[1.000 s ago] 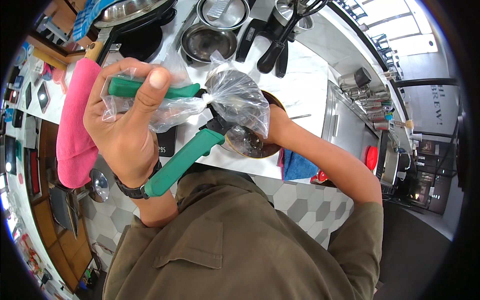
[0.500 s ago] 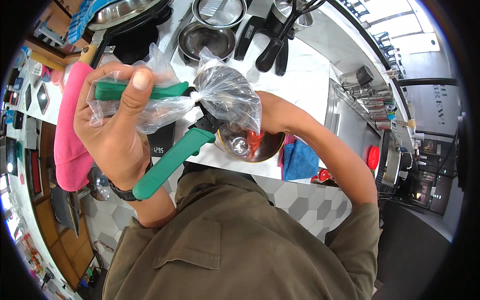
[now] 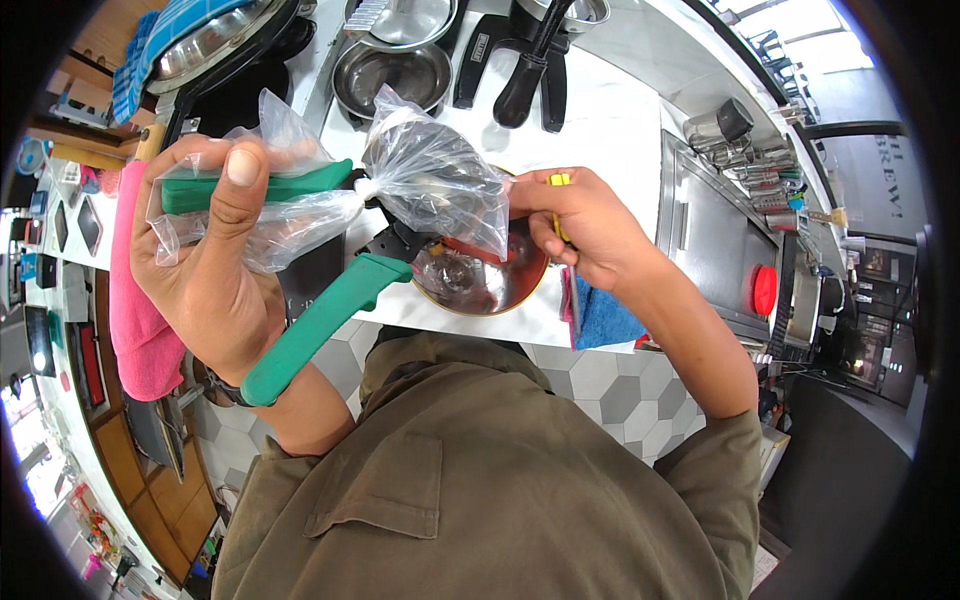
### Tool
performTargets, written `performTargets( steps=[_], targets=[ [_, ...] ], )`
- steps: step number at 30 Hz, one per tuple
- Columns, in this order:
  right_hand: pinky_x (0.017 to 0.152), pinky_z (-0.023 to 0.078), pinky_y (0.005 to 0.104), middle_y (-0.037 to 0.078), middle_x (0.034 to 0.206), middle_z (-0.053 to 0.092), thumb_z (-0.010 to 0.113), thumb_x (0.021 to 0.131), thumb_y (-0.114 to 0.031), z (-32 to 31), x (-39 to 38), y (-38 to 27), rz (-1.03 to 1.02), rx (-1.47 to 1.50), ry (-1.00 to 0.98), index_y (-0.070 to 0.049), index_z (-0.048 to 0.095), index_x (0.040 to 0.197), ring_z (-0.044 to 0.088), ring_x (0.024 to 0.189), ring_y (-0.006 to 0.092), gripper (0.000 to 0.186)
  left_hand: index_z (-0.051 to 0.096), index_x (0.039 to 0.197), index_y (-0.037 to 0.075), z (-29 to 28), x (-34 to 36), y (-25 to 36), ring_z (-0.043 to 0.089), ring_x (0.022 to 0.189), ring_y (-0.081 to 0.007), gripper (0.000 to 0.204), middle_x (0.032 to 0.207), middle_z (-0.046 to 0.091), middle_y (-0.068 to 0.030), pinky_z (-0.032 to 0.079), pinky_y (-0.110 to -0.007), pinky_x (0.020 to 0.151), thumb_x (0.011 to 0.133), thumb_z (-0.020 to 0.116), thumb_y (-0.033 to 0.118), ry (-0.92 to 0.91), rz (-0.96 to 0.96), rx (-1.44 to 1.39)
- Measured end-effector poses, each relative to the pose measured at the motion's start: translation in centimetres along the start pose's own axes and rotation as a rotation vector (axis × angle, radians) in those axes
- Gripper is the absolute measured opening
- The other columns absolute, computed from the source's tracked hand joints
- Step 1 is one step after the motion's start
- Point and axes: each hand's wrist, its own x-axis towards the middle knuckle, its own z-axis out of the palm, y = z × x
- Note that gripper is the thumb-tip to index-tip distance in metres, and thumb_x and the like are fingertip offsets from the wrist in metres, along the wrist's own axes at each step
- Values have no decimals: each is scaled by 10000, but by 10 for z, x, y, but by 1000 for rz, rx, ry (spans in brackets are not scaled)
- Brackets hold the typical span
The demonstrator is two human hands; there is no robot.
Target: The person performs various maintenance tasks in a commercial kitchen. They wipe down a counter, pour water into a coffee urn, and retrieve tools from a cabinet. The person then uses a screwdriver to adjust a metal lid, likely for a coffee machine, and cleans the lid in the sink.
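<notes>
My left hand (image 3: 215, 235) grips a green-handled tool (image 3: 325, 325) with a black head, its handles spread wide, together with a clear plastic bag (image 3: 435, 165), gathered at a white knot. One green handle lies under the plastic in my fingers; the other angles down toward me. My right hand (image 3: 585, 220) pinches a small yellow item (image 3: 559, 180) beside the bag, above the right rim of a metal bowl (image 3: 480, 295). Red and shiny pieces show inside the bowl, partly hidden by the bag. A blue cloth (image 3: 605, 315) lies right of the bowl.
A pink cloth (image 3: 140, 340) is at my left. Behind are metal dishes (image 3: 390, 80), a black-handled utensil (image 3: 520, 85) and a pan with a lid (image 3: 205, 55) on the white counter (image 3: 610, 120). At right stand steel cups (image 3: 750, 160) and a red round item (image 3: 764, 290).
My right hand has lifted out of the bowl to the right, and the yellow item now shows in its fingers. My left hand, tool and bag have shifted slightly left.
</notes>
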Motion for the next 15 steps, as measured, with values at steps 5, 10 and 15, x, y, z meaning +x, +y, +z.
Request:
performTargets(
  steps=[5,10,15],
  targets=[
    [324,299,207,175,752,695,609,922,-247,-43,-13,-8,-143,-41,7,52,658,908,410,370,69,303,617,944,-14,2,-1,2,674,756,-195,202,827,694,-137,553,-307,728,834,767,65,-46,-1,-60],
    [307,311,206,203,730,685,513,942,-267,-120,-15,24,-28,222,-37,73,648,891,401,353,90,369,618,952,-13,0,1,4,672,771,-189,202,841,687,-118,555,-309,727,837,765,64,-51,-18,-59],
    [307,315,200,171,661,655,483,935,-266,-143,-2,59,62,536,-206,57,651,850,409,362,94,374,624,953,-4,0,3,2,668,779,-173,208,868,678,-100,555,-304,724,833,774,72,-28,-37,5]
  ],
)
